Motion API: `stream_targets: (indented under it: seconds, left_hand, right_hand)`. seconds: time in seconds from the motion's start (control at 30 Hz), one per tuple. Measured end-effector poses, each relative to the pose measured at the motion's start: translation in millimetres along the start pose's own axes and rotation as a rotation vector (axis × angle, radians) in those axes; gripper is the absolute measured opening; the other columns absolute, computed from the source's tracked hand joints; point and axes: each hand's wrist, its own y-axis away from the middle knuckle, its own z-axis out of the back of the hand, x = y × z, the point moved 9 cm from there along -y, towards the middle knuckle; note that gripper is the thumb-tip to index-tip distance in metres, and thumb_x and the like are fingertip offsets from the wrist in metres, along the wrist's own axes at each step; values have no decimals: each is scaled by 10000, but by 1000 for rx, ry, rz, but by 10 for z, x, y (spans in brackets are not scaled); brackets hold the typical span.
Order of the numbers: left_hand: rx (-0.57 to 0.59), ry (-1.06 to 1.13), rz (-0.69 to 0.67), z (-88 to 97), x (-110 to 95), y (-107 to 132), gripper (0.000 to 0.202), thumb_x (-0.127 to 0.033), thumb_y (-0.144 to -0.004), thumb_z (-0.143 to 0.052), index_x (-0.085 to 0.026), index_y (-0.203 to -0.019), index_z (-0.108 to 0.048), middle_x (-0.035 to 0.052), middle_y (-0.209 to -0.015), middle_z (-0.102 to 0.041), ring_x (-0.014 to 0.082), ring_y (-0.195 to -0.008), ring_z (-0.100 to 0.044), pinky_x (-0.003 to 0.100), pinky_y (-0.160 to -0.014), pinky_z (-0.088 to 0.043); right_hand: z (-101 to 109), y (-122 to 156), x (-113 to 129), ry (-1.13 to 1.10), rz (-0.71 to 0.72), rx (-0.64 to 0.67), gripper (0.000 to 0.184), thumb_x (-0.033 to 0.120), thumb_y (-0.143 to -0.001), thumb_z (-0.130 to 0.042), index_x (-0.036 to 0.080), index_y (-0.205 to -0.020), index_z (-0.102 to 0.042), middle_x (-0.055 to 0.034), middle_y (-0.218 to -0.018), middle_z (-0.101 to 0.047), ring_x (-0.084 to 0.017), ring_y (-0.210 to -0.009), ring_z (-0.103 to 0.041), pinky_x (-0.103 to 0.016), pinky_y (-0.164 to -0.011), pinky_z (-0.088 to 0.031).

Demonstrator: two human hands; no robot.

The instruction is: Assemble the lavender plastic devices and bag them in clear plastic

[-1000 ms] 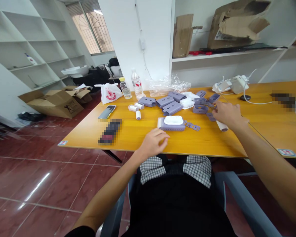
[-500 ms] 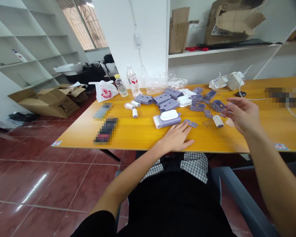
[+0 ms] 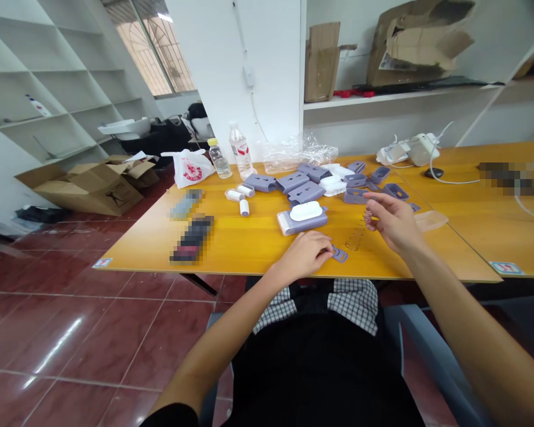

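Note:
My left hand (image 3: 306,254) is closed at the near edge of the table, thumb and fingers pinching a flat purple plate with slots (image 3: 340,254). My right hand (image 3: 394,220) is raised over the table to the right, its fingertips pinched together. From those fingertips a thin, coil-like wire piece (image 3: 355,236) slants down towards the plate; its exact kind is hard to make out. Just beyond my left hand lies a purple dispenser-like case (image 3: 307,224) with a white bristled brush head (image 3: 305,211) on top. Purple housings (image 3: 306,193) and open purple frames (image 3: 395,191) lie behind.
White rollers (image 3: 244,207) lie left of the housings. Two bottles (image 3: 241,151), a plastic bag (image 3: 190,168) and clear wrap (image 3: 298,154) stand along the back. A pale translucent piece (image 3: 432,220) rests right of my right hand. Chargers with cables (image 3: 420,149) sit back right.
My left hand has gone from lying flat to pinching the slotted plate, which is now nearer the table edge. My right hand has moved left and closer, with the wire piece at its fingertips.

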Motion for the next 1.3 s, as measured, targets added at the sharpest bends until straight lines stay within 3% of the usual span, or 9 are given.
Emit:
stream_targets:
  seconds: [0.1, 0.23, 0.37, 0.43, 0.6, 0.8, 0.9, 1.0, 1.3]
  left_hand:
    - [-17, 16, 43, -8, 93, 7, 45, -256, -1018, -739, -212, -1028, -747, 50, -1149, -796, 270, -1181, -697, 471, -1086, -498]
    - [-50, 45, 65, 5, 142, 9, 120, -266, -966, -807, -190, -986, -716, 65, -1041, -759, 255, -1040, -688, 418, -989, -532]
    - [-125, 122, 141, 98, 206, 23, 180, -207, -896, -859, -179, -885, -682, 48, -1024, -703, 200, -906, -678, 345, -861, -548]
    - [-169, 178, 177, 145, 245, 34, 203, -183, -856, -888, -177, -867, -686, 33, -984, -702, 185, -870, -675, 326, -830, -547]
    - [-231, 392, 305, 142, 439, 74, 189, -171, -832, -892, -162, -970, -763, 36, -915, -760, 163, -761, -674, 332, -775, -580]
    - [-205, 676, 340, 46, 546, 81, 393, -43, -789, -864, -126, -1157, -753, 69, -962, -799, 170, -821, -746, 392, -882, -639]
    - [-221, 709, 318, 75, 524, 78, 386, -13, -788, -849, -133, -1138, -738, 82, -1050, -802, 157, -858, -747, 401, -926, -640]
    - [-231, 703, 312, 94, 513, 80, 368, -18, -786, -849, -145, -1109, -727, 82, -1088, -798, 156, -867, -747, 410, -930, -645]
    - [-230, 687, 312, 91, 514, 82, 338, -26, -796, -846, -159, -1077, -714, 64, -1041, -795, 160, -866, -750, 414, -924, -647]
  right_hand:
    - [-135, 79, 40, 62, 64, 10, 359, 549, -838, -860, 278, -1057, -776, 28, -730, -590, -135, -578, -545, -275, -473, -454]
    - [-350, 212, 56, 190, 118, 83, 385, 616, -881, -812, 269, -1041, -758, -7, -784, -661, -163, -611, -608, -296, -494, -486]
    - [-651, 331, -18, 309, 168, 325, 361, 594, -859, -841, 259, -969, -763, -58, -945, -768, -236, -843, -725, -356, -679, -594]
    - [-750, 370, -111, 360, 152, 441, 349, 581, -849, -854, 251, -935, -778, -68, -957, -785, -252, -867, -733, -398, -754, -619]
    - [-693, 324, -309, 296, 42, 454, 425, 615, -784, -901, 234, -914, -762, -64, -933, -782, -216, -742, -700, -398, -694, -627]
    - [-632, 300, -387, 219, -15, 425, 485, 639, -733, -931, 232, -908, -734, -55, -909, -791, -195, -697, -695, -408, -726, -640]
    - [-645, 314, -369, 226, 11, 425, 467, 620, -729, -937, 250, -928, -734, -61, -951, -804, -241, -841, -745, -425, -795, -648]
    - [-667, 336, -406, 224, -9, 441, 468, 558, -715, -960, 253, -988, -734, -59, -958, -807, -246, -857, -755, -438, -827, -643]
    - [-693, 357, -391, 363, 50, 459, 334, 489, -785, -868, 268, -1026, -796, -50, -916, -810, -242, -767, -718, -409, -692, -601]
